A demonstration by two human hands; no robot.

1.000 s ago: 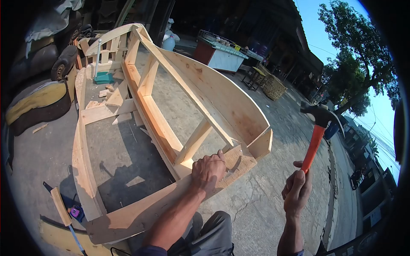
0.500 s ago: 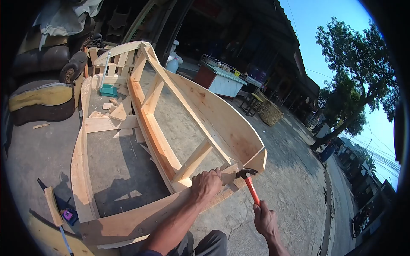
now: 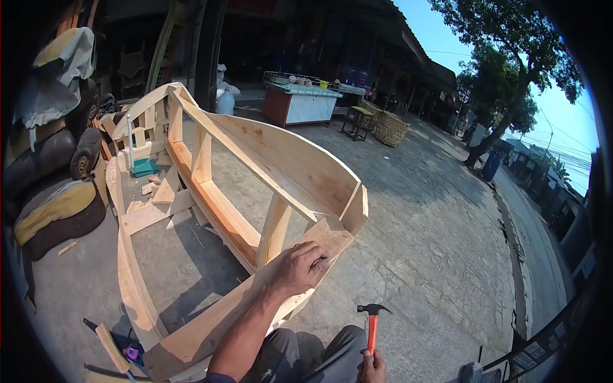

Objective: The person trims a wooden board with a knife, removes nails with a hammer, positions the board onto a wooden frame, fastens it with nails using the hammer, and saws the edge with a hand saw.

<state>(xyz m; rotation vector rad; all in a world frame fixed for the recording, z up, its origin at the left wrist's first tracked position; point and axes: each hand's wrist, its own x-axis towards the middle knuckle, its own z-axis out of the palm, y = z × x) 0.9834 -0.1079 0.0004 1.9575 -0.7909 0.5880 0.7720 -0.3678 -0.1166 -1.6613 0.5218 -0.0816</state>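
Observation:
My left hand (image 3: pixel 300 265) rests, fingers curled, on a wide wooden board (image 3: pixel 246 300) at the near side of a pale timber frame (image 3: pixel 230 217). Whatever its fingertips may hold is hidden or too small to name. My right hand (image 3: pixel 371 368) grips a claw hammer (image 3: pixel 373 325) by its orange handle, low in front of my right knee. The black hammer head points up, apart from the wood. Beyond the board's far end stands a tall curved side panel (image 3: pixel 287 150), joined to the frame.
Wood offcuts (image 3: pixel 167 185) and a green dustpan (image 3: pixel 144 167) lie at the frame's far left. A handsaw (image 3: pixel 112 348) and a purple tape measure (image 3: pixel 134 352) sit low at left. Torn upholstered cushions (image 3: pixel 57 214) are piled beyond. A woven basket (image 3: pixel 391 129) stands farther back.
The hammer has come away from the board's far end and down towards my knees. My left hand stays on the board, its fingers now more curled. The view has shifted right.

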